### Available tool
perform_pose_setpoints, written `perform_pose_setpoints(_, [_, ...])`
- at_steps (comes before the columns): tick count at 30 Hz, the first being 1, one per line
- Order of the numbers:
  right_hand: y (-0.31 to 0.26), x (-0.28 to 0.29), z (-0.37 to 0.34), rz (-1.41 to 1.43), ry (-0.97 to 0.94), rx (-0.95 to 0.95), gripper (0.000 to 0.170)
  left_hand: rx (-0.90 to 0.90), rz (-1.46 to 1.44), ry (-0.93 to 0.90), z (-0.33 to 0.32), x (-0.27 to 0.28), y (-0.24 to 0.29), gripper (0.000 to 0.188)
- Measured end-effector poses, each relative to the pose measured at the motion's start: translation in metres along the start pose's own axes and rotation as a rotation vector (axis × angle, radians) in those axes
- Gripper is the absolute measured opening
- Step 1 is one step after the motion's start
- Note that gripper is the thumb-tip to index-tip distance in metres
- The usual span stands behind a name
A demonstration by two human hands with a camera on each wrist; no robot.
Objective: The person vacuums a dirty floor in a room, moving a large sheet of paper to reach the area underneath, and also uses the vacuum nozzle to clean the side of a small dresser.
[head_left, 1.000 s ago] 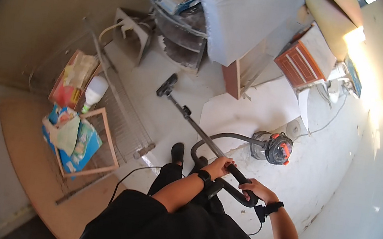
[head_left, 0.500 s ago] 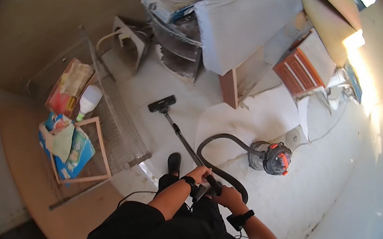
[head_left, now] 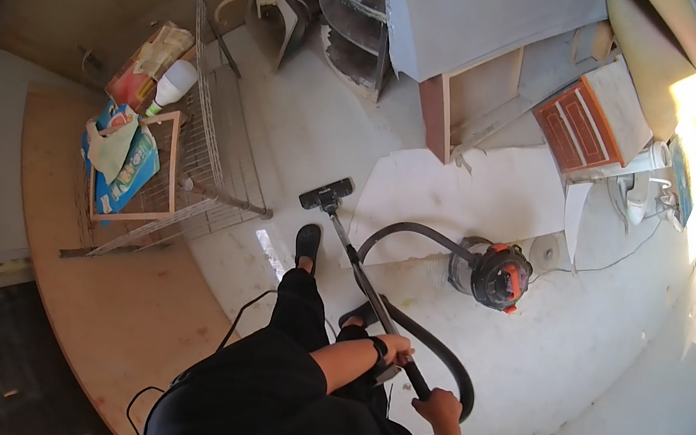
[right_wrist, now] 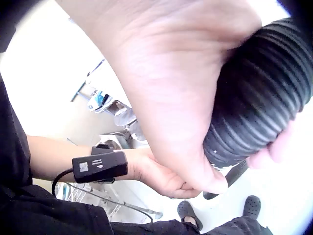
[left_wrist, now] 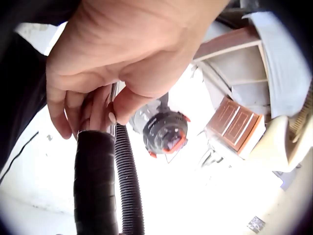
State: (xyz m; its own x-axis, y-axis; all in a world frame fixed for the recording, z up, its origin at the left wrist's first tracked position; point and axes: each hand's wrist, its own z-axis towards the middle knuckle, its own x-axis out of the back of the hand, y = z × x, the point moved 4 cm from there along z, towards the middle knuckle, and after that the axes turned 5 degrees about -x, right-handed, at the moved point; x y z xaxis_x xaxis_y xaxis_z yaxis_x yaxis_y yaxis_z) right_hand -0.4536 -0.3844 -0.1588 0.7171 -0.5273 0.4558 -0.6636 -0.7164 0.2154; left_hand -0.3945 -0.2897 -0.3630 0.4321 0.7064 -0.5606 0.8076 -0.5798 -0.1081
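Two hands are committed to one vacuum wand [head_left: 368,290] in the head view: its metal tube is gripped by the left hand [head_left: 400,351], and the black handle [head_left: 416,379] behind is clasped by the right hand [head_left: 438,407]. Out front, the floor head [head_left: 326,194] is set on the pale floor [head_left: 310,111], just ahead of a dark clog [head_left: 307,243]. Over to the right, the vacuum canister [head_left: 489,274] is joined by a looping hose [head_left: 444,349] and is parked at the edge of a white sheet [head_left: 461,190]; a wire rack [head_left: 241,146] is spotted at left. Across to the left wrist, where the tube is seen ringed by curled fingers and thumb right at the handle's end, with the ribbed hose alongside and the canister beyond. From the right wrist, a thick, ribbed black surface is wrapped firmly by the right hand, and a black device [right_wrist: 99,166] is seen strapped to the left wrist.
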Motion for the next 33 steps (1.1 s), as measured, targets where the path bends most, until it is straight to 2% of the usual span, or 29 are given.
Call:
perform_pose_setpoints(3, [0.008,0.006,-0.002,-0.029,-0.049,-0.049,0.044,-0.026,-0.093,0.025,0.016,-0.012,-0.013,0.026])
perform_pose_setpoints(7, [-0.025,0.027,0.012,-0.057,-0.023,-0.007,0.043,-0.075,-0.154,0.057,-0.009,0.01,0.023,0.024])
perform_pose_setpoints(8, [-0.043,0.034,0.019,-0.034,-0.007,0.019,0.042,-0.085,-0.179,0.087,-0.02,0.023,0.037,0.023])
perform_pose_setpoints(9, [-0.061,0.04,0.025,-0.013,0.008,0.045,0.041,-0.088,-0.206,0.0,-0.019,0.043,0.05,0.024])
perform_pose_setpoints(10, [-0.083,0.049,0.031,0.031,0.028,0.082,0.04,-0.07,-0.358,0.002,-0.029,0.058,0.064,0.025])
perform_pose_setpoints(11, [-0.107,0.058,0.037,0.047,0.028,0.11,0.039,-0.145,-0.299,0.009,-0.042,0.082,0.08,0.024])
perform_pose_setpoints(12, [-0.132,0.068,0.042,0.062,0.025,0.135,0.038,-0.186,-0.3,0.092,-0.068,0.1,0.099,0.025])
perform_pose_setpoints(13, [-0.156,0.078,0.048,0.074,0.031,0.147,0.038,-0.276,-0.377,0.018,-0.052,0.13,0.109,0.024])
perform_pose_setpoints(14, [-0.183,0.088,0.052,0.091,0.04,0.161,0.038,-0.334,-0.321,0.103,-0.097,0.145,0.132,0.023])
perform_pose_setpoints(15, [-0.21,0.102,0.053,0.112,0.029,0.174,0.038,-0.348,-0.361,0.075,-0.103,0.169,0.146,0.023])
perform_pose_setpoints(18, [-0.275,0.126,0.061,0.254,0.026,0.245,0.032,-0.376,-0.338,0.221,-0.151,0.214,0.191,0.022])
perform_pose_setpoints(19, [-0.288,0.125,0.069,0.364,-0.009,0.328,0.027,-0.382,-0.345,0.216,-0.158,0.227,0.199,0.022])
perform_pose_setpoints(20, [-0.294,0.125,0.077,0.353,-0.006,0.329,0.027,-0.419,-0.385,0.18,-0.165,0.237,0.206,0.014])
perform_pose_setpoints(21, [-0.302,0.129,0.08,0.458,-0.117,0.314,0.026,-0.455,-0.425,0.144,-0.166,0.242,0.212,0.008])
perform_pose_setpoints(22, [-0.308,0.133,0.081,0.564,-0.227,0.296,0.026,-0.459,-0.431,0.136,-0.166,0.242,0.214,0.008])
perform_pose_setpoints(23, [-0.307,0.135,0.082,0.537,-0.361,0.241,0.027,-0.481,-0.524,0.07,-0.164,0.238,0.214,0.01])
perform_pose_setpoints(24, [-0.3,0.14,0.084,0.533,-0.356,0.236,0.027,-0.498,-0.616,0.002,-0.16,0.234,0.212,0.012])
perform_pose_setpoints(25, [-0.289,0.134,0.082,0.616,-0.537,0.171,0.028,-0.501,-0.584,-0.123,-0.163,0.228,0.207,0.008])
perform_pose_setpoints(26, [-0.277,0.13,0.078,0.698,-0.716,0.105,0.029,-0.538,-0.728,-0.177,-0.163,0.211,0.199,0.006])
perform_pose_setpoints(28, [-0.248,0.129,0.067,0.723,-0.912,0.07,0.029,-0.491,-0.848,-0.31,-0.149,0.186,0.179,0.006])
perform_pose_setpoints(30, [-0.209,0.104,0.072,0.736,-0.933,-0.022,0.028,-0.365,-0.895,-0.384,-0.121,0.163,0.16,0.011])
perform_pose_setpoints(31, [-0.203,0.108,0.067,0.737,-0.866,0.0,0.027,-0.311,-0.883,-0.341,-0.113,0.155,0.156,0.014])
perform_pose_setpoints(33, [-0.193,0.108,0.056,0.782,-0.713,-0.01,0.025,-0.319,-0.83,-0.132,-0.103,0.145,0.155,0.019])
